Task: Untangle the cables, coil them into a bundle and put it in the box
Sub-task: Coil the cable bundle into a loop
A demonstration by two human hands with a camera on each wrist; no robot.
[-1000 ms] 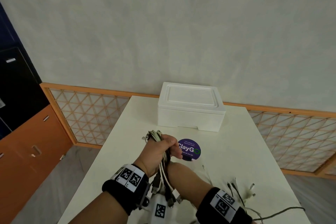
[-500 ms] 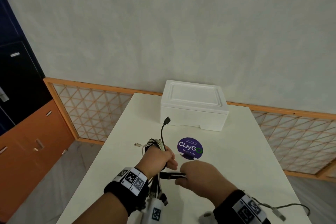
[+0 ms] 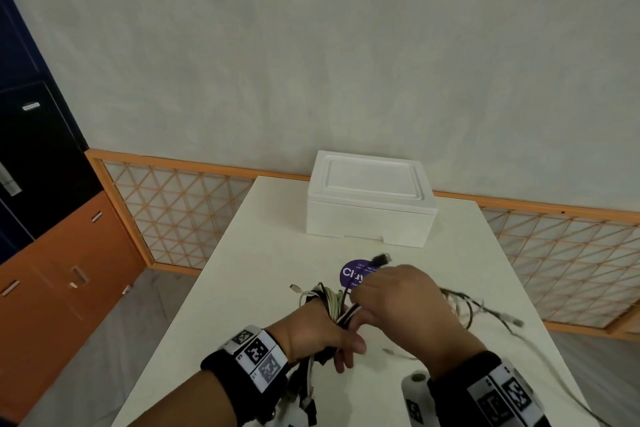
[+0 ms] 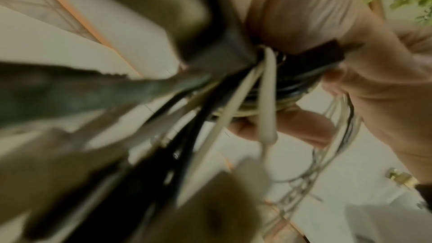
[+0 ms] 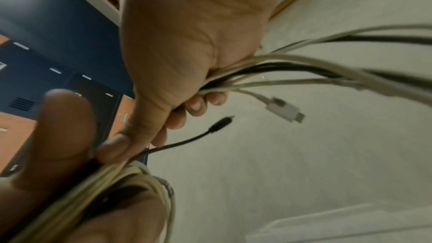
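My left hand [image 3: 320, 333] grips a bundle of black and white cables [image 3: 327, 300] above the near middle of the white table [image 3: 242, 270]; plug ends hang below the wrist [image 3: 304, 402]. My right hand [image 3: 394, 302] sits just right of it, fingers curled round several loose strands [image 5: 268, 73] that trail off to the right [image 3: 478, 308]. A black plug [image 3: 381, 258] sticks up beyond the right hand. The white foam box [image 3: 370, 198] stands shut at the table's far end. The left wrist view is blurred, showing cables [image 4: 233, 110] crossing the palm.
A round purple sticker [image 3: 351, 274] lies on the table between the hands and the box. An orange lattice railing [image 3: 180, 208] runs behind the table. Orange and dark cabinets [image 3: 52, 253] stand at the left. A thin cable [image 3: 554, 392] trails along the near right.
My right hand has come up and over from the near right to the bundle, bringing loose strands round it. The black plug now points right past the sticker.
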